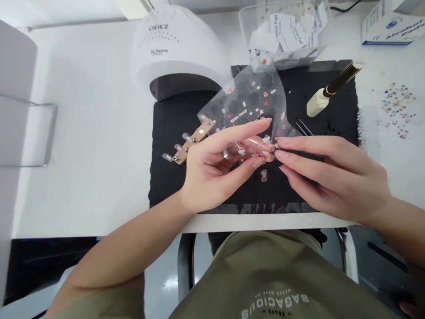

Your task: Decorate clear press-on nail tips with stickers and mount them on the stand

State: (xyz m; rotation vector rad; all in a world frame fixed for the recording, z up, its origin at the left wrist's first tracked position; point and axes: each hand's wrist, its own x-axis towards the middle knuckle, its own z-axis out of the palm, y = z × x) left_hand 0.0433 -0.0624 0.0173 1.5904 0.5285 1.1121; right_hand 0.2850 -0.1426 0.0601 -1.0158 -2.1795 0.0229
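As left fingers point(232, 141) pinch a false nail point(255, 144), right fingertips point(285, 156) touch.

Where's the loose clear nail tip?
Head view: the clear plastic nail tip sits alone on the black mat, just below and between the left hand and right hand.

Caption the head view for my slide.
Left hand holds a false nail; right hand touches it above a black mat.
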